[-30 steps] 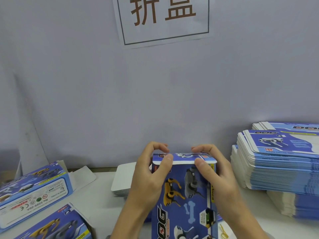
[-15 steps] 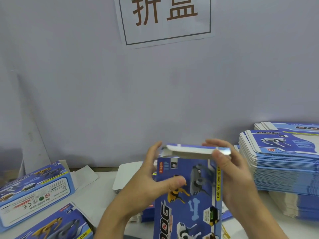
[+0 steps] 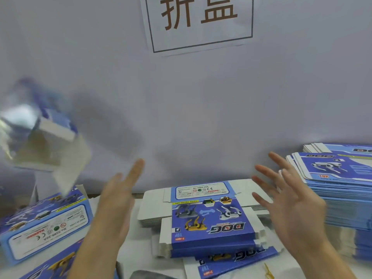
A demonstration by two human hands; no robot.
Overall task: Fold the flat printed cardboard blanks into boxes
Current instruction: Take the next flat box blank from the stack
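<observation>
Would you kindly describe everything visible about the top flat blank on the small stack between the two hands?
The top flat blank is printed cardboard, unfolded and lying flat on a short stack of similar blanks. Its main panel is blue with robot dogs, a white bone and a "DOG" logo, all upside down to the camera; a white warning label sits at its far end. Plain white flaps stick out on both sides. Neither open hand touches it: the left hand and right hand flank it.

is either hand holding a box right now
No, both the left hand and right hand are open and empty, while a blurred box is airborne at left.
</observation>
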